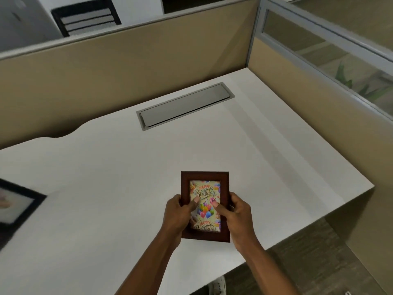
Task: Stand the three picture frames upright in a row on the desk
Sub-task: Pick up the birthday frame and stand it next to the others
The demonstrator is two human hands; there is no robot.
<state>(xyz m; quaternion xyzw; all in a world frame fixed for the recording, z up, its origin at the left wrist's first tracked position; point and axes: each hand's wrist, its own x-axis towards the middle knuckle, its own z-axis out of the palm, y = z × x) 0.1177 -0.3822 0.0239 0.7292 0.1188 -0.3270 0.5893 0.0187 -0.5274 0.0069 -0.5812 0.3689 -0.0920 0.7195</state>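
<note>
Reading "Happy Birthday": brown frame (205, 176) gripped by left hand (177, 213), right hand (237, 216).

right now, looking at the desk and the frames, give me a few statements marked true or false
1. Both hands hold the brown frame. True: left hand, right hand.
2. Its picture says Happy Birthday. True.
3. Three frames stand in a row on the desk. False: none is standing there.
4. The black frame stands at the right edge. False: it lies at the left edge.
5. The grey cable hatch is open. False: it is closed.
</note>
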